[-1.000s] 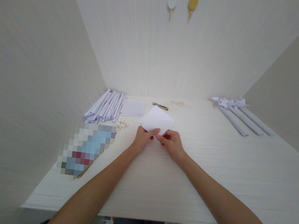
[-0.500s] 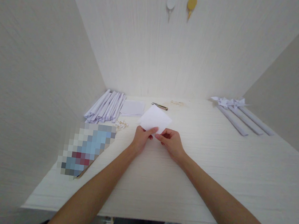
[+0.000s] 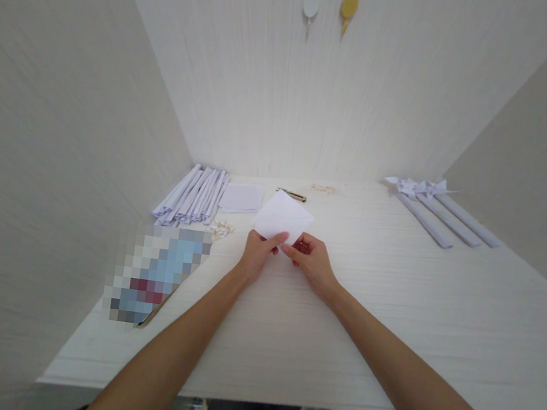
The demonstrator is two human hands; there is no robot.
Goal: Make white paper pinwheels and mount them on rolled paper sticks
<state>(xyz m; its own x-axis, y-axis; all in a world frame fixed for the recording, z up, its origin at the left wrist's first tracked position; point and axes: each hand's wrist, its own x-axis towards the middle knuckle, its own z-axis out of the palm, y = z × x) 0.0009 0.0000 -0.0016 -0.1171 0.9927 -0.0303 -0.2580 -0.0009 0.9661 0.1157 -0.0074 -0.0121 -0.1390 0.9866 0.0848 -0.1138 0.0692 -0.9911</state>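
Observation:
Between my hands is a white square sheet of paper (image 3: 284, 214), turned so that one corner points toward me. My left hand (image 3: 261, 250) grips its near left edge, thumb on top and fingers underneath. With thumb and fingers pinched, my right hand (image 3: 309, 257) holds the sheet close to its near corner; the fingers partly hide that corner. Just behind the paper lies a utility knife (image 3: 292, 195). To its left sits a stack of white paper sheets (image 3: 242, 198).
Several rolled paper strips (image 3: 193, 196) are piled at the back left, near small whitish pieces (image 3: 222, 229). A pixelated, phone-like object (image 3: 163, 278) lies at left. Three paper sticks with folded star-like tops (image 3: 426, 215) rest at the back right. Two hooks (image 3: 348, 6) are on the wall.
Almost nothing differs. The whole view has shifted very slightly, and both hands keep the same hold on the paper.

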